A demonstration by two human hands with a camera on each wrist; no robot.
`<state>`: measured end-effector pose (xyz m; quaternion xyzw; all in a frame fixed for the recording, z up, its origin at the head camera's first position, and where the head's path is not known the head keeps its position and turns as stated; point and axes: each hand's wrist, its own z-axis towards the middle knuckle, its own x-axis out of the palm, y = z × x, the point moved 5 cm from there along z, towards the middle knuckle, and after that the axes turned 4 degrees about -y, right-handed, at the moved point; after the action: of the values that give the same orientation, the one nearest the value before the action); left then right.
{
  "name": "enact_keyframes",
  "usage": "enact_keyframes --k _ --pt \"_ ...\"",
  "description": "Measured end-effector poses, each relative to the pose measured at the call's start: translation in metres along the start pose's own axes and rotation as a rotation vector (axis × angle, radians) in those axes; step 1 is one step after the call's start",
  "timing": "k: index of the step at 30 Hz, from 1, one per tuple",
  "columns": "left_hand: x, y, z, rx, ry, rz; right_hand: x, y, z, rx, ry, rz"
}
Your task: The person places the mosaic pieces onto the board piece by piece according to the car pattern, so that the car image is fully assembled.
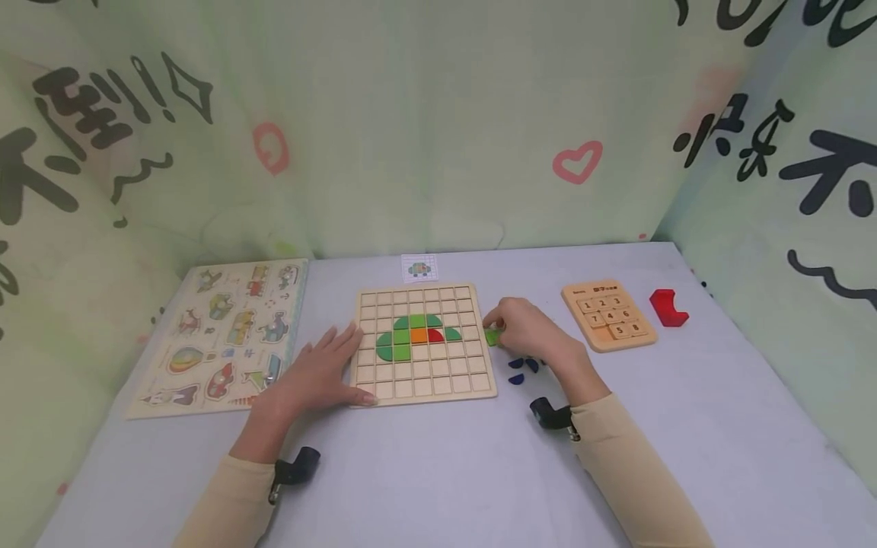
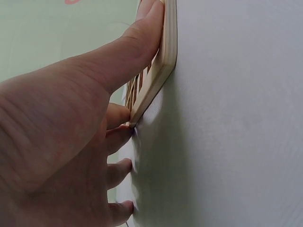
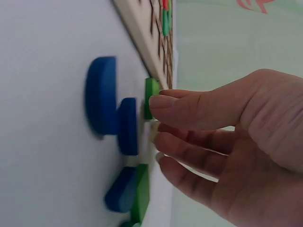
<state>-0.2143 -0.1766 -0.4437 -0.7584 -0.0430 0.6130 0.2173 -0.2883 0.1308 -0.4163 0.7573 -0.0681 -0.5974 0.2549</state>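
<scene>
I had the left hand (image 1: pixel 322 373) lying flat at lower centre-left of the head view, fingers spread, thumb pressed along the near edge of the wooden grid board (image 1: pixel 425 388). The right hand (image 1: pixel 530 331), just right of the board, pinched a green piece (image 1: pixel 491 336) between thumb and fingertips. Blue pieces (image 1: pixel 524 365) lay on the table (image 1: pixel 445 472) beside that hand. Green, orange and red pieces sat in the board's middle cells.
</scene>
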Motion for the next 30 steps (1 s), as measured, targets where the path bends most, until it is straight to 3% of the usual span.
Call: enact_keyframes --k 3,12,20,30 --pt "-0.001 0.000 -0.001 0.000 -0.001 0.001 0.003 -0.005 0.000 -0.025 0.008 -0.006" --pt "0.000 0.000 0.000 0.000 0.002 0.004 -0.004 0.002 0.001 -0.087 -0.099 -0.010" --pt "0.000 0.002 0.001 0.000 0.001 0.008 -0.004 0.040 -0.001 -0.192 -0.144 0.056" --pt "0.001 0.001 0.002 -0.004 0.005 0.001 0.027 0.082 0.008 -0.286 -0.132 0.158"
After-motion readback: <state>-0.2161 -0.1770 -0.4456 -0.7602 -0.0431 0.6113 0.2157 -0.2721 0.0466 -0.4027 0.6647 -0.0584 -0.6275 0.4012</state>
